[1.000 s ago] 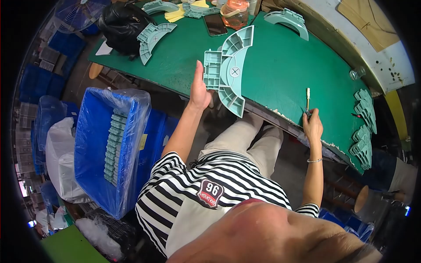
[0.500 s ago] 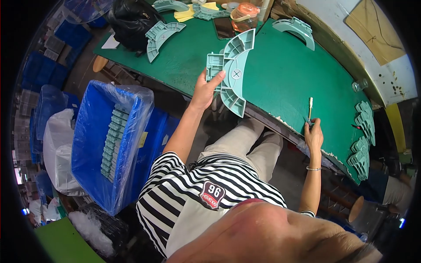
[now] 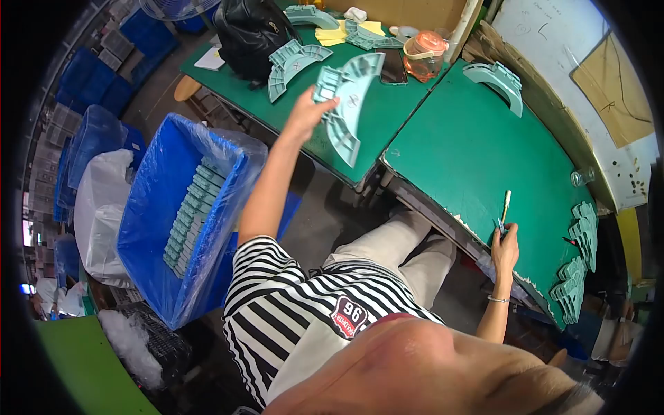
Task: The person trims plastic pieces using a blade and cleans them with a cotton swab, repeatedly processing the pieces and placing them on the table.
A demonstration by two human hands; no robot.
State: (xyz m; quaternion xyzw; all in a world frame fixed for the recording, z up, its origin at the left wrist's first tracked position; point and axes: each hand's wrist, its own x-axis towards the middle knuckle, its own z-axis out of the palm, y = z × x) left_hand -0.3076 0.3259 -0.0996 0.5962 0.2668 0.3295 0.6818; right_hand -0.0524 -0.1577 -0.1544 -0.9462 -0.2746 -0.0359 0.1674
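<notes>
My left hand [image 3: 303, 117] grips a curved mint-green plastic part [image 3: 351, 104] by its boxy side. The part is held up over the left green table, with its ribbed ends spread up and down and an X-marked round spot in the middle. Low over the right table's front edge, my right hand [image 3: 505, 250] is closed around a slim tool [image 3: 507, 204] with a pale tip pointing away from me. I cannot make out its exact kind. Another curved part [image 3: 296, 66] lies beyond the held one.
A blue bin [image 3: 149, 238] lined with clear plastic stands at left, holding stacked green parts [image 3: 194, 218]. On the tables [image 3: 477, 159] are a black bag [image 3: 252, 38], a phone [image 3: 393, 68], an orange-lidded jar [image 3: 424, 57], a lone part [image 3: 499, 83] and stacked parts [image 3: 568, 289] at right.
My left hand has carried the curved part leftward, away from the table gap, and it is now tilted. My right hand keeps its tool. The whole view has shifted.
</notes>
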